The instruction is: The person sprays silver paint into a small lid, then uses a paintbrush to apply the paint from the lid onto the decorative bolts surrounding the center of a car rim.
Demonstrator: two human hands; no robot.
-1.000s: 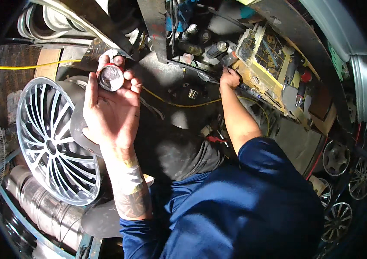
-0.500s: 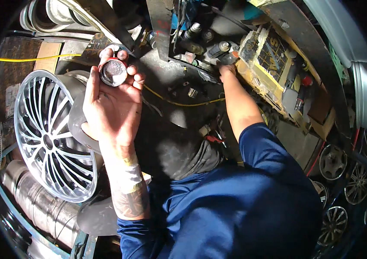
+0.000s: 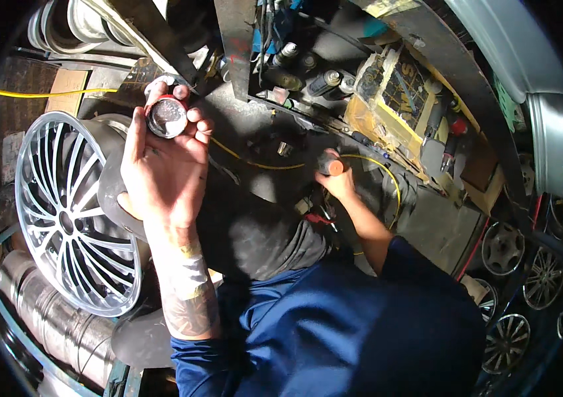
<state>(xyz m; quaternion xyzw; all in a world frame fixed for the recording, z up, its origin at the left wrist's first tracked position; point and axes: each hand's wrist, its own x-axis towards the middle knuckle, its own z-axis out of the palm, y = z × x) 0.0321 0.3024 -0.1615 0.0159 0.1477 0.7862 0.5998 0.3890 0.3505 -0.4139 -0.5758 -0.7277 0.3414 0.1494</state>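
Note:
In my raised left hand (image 3: 170,175), palm up, the fingers curl round a small round cap (image 3: 167,118) with a red rim. Something grey and silvery lies inside it. My right hand (image 3: 341,186) grips a small dark bottle (image 3: 326,161) with an orange round end facing up; the fingers on its far side are hidden. Just left of my left hand, a silver multi-spoke wheel rim (image 3: 66,221) stands tilted, its face turned outward.
Several spray cans (image 3: 324,83) stand at the back beside a worn yellow box (image 3: 377,112) with tools on it. A yellow hose (image 3: 261,165) curves across the floor. More wheels (image 3: 506,344) sit at the right, and a metal cylinder (image 3: 56,311) lies at lower left.
My right hand has come back from beside the yellow box toward me, now with the orange-ended bottle in it. My left hand still holds the cap; the view has shifted slightly.

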